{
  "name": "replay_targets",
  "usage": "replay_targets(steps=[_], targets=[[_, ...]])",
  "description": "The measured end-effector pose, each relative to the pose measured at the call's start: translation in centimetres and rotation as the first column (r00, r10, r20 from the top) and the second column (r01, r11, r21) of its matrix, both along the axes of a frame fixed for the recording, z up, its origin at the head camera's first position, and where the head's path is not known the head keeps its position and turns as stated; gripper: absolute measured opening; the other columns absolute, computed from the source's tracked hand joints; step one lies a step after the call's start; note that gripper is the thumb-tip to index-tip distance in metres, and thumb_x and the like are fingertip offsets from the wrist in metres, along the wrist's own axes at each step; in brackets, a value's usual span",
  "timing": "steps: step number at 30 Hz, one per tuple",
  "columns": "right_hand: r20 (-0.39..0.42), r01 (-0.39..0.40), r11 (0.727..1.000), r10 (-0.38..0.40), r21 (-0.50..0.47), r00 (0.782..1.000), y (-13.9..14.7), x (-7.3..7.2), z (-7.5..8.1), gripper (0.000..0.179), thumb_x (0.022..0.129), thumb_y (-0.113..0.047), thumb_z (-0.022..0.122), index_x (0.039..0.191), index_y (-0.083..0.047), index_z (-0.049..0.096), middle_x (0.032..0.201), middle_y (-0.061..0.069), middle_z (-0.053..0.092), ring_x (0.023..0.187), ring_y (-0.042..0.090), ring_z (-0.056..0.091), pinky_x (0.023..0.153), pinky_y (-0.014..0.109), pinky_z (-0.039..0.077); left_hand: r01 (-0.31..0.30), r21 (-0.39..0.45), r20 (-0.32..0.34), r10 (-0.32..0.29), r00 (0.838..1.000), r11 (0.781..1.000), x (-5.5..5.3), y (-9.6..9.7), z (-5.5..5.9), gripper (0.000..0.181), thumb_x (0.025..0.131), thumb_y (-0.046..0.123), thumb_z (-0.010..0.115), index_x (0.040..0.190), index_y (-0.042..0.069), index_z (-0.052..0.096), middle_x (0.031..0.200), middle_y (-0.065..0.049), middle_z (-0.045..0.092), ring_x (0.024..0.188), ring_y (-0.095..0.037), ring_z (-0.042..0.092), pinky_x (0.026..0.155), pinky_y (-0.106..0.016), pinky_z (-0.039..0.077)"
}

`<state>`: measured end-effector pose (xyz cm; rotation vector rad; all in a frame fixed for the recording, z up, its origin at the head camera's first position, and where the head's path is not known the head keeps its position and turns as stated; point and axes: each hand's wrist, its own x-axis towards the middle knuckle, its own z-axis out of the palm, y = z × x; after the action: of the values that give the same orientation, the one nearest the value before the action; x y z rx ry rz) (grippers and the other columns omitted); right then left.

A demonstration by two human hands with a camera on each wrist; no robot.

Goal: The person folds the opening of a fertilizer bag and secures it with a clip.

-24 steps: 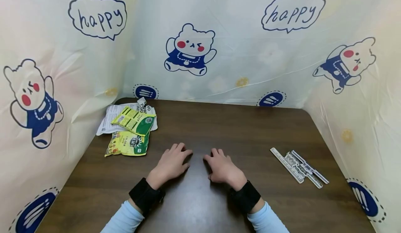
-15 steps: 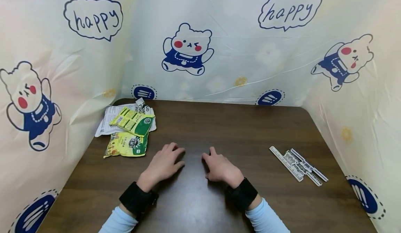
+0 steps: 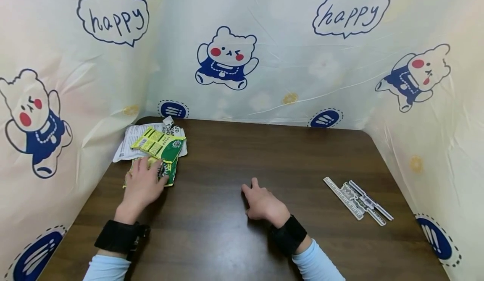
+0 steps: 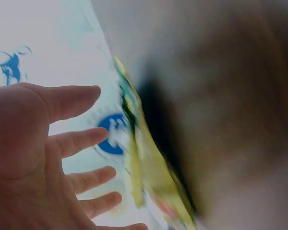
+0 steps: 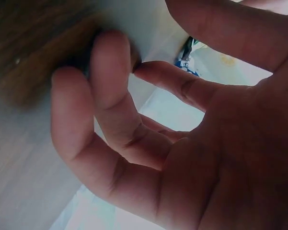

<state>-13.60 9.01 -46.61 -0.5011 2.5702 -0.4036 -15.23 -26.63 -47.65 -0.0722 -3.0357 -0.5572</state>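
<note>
My left hand [image 3: 143, 185] is over the lower yellow-and-green packet [image 3: 171, 174] at the left of the table, covering much of it in the head view. In the left wrist view its fingers [image 4: 81, 141] are spread and fairly straight, with a gap between them and the yellow packet edge [image 4: 151, 167]. A second, smaller yellow-and-green packet [image 3: 160, 144] lies on top, overlapping a white printed packet [image 3: 128, 140]. Near the table's middle, my right hand [image 3: 264, 205] rests with loosely bent fingers [image 5: 110, 72] and holds nothing.
On the right side of the brown table [image 3: 227, 155] lie a white ruler [image 3: 344, 198] and other flat, ruler-like pieces [image 3: 368, 201] beside it. A printed cloth [image 3: 287, 62] with bears hangs around the back and both sides.
My left hand has moved left from the table's middle to the lower yellow-and-green packet. The right hand has stayed nearly in place, its fingers bending somewhat more. The packets lie as before.
</note>
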Motion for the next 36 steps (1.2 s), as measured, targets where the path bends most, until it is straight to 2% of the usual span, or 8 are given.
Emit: replay_targets(steps=[3, 7, 11, 16, 21, 26, 31, 36], targets=[[0.003, 0.002, 1.000, -0.002, 0.005, 1.000, 0.0, -0.1, -0.1, 0.064, 0.096, -0.014, 0.075, 0.152, -0.012, 0.045, 0.155, 0.026, 0.035, 0.054, 0.022, 0.046, 0.052, 0.033, 0.034, -0.021, -0.010, 0.045, 0.022, 0.999, 1.000, 0.1, -1.7, -0.3, 0.057, 0.101, 0.023, 0.064, 0.147, -0.006, 0.048, 0.153, -0.045, 0.021, 0.139, -0.068, 0.014, 0.096, -0.092, 0.023], [0.001, 0.002, 1.000, -0.002, 0.011, 1.000, 0.1, -0.2, -0.1, 0.065, 0.097, -0.014, 0.074, 0.154, -0.013, 0.043, 0.159, 0.026, 0.031, 0.054, 0.021, 0.045, 0.052, 0.034, 0.034, -0.028, -0.009, 0.121, 0.029, 0.992, 1.000, 0.2, -2.8, -0.6, 0.055, 0.104, 0.024, 0.059, 0.149, -0.005, 0.048, 0.153, -0.048, 0.015, 0.137, -0.071, 0.015, 0.090, -0.090, 0.033], [-0.008, -0.003, 1.000, 0.004, 0.024, 1.000, 0.2, -0.3, 0.1, 0.066, 0.098, -0.013, 0.072, 0.156, -0.014, 0.041, 0.163, 0.026, 0.028, 0.057, 0.022, 0.046, 0.054, 0.036, 0.033, -0.023, 0.000, 0.171, 0.023, 0.985, 1.000, 0.0, -2.8, -0.4, 0.057, 0.105, 0.025, 0.057, 0.151, -0.007, 0.045, 0.155, -0.051, 0.011, 0.134, -0.073, 0.020, 0.090, -0.088, 0.038], [-0.035, -0.018, 1.000, 0.019, 0.024, 0.999, 0.1, -0.3, 0.2, 0.064, 0.098, -0.013, 0.072, 0.155, -0.012, 0.042, 0.160, 0.027, 0.031, 0.056, 0.022, 0.045, 0.053, 0.035, 0.033, -0.019, -0.017, 0.195, 0.022, 0.981, 1.000, -0.2, -2.5, 0.1, 0.060, 0.102, 0.023, 0.063, 0.151, -0.008, 0.045, 0.155, -0.053, 0.009, 0.132, -0.075, 0.021, 0.091, -0.088, 0.037], [-0.022, -0.024, 1.000, 0.025, 0.017, 0.999, -0.1, 0.0, 0.0, 0.064, 0.097, -0.012, 0.072, 0.154, -0.011, 0.043, 0.162, 0.027, 0.031, 0.057, 0.022, 0.046, 0.052, 0.034, 0.033, -0.009, -0.031, 0.220, 0.016, 0.975, 0.999, 0.8, -2.0, 0.0, 0.061, 0.099, 0.022, 0.067, 0.149, -0.007, 0.047, 0.154, -0.055, 0.010, 0.130, -0.077, 0.023, 0.089, -0.088, 0.039], [-0.019, -0.020, 1.000, 0.020, 0.023, 1.000, -0.2, 0.1, -0.3, 0.064, 0.096, -0.010, 0.073, 0.153, -0.011, 0.044, 0.160, 0.026, 0.033, 0.059, 0.023, 0.047, 0.052, 0.034, 0.034, 0.025, -0.037, 0.208, -0.017, 0.978, 0.999, 1.8, -0.8, 0.0, 0.060, 0.097, 0.021, 0.071, 0.147, -0.005, 0.052, 0.150, -0.053, 0.018, 0.128, -0.076, 0.027, 0.087, -0.087, 0.042], [-0.020, -0.011, 0.999, 0.012, 0.033, 1.000, -0.2, 0.0, -0.2, 0.064, 0.096, -0.010, 0.072, 0.153, -0.012, 0.044, 0.158, 0.025, 0.034, 0.056, 0.022, 0.044, 0.052, 0.034, 0.034, 0.060, -0.035, 0.196, -0.052, 0.979, 0.998, 2.1, 0.8, 0.3, 0.058, 0.096, 0.022, 0.073, 0.146, -0.002, 0.055, 0.150, -0.052, 0.022, 0.129, -0.076, 0.028, 0.087, -0.086, 0.043], [-0.014, -0.011, 1.000, 0.012, 0.028, 1.000, -0.2, 0.0, -0.2, 0.062, 0.096, -0.007, 0.070, 0.153, -0.011, 0.045, 0.156, 0.026, 0.036, 0.053, 0.021, 0.041, 0.051, 0.034, 0.032, 0.066, -0.042, 0.231, -0.055, 0.971, 0.997, 2.2, 2.2, 0.5, 0.060, 0.097, 0.024, 0.073, 0.148, 0.000, 0.054, 0.152, -0.050, 0.021, 0.132, -0.074, 0.028, 0.089, -0.085, 0.043]])
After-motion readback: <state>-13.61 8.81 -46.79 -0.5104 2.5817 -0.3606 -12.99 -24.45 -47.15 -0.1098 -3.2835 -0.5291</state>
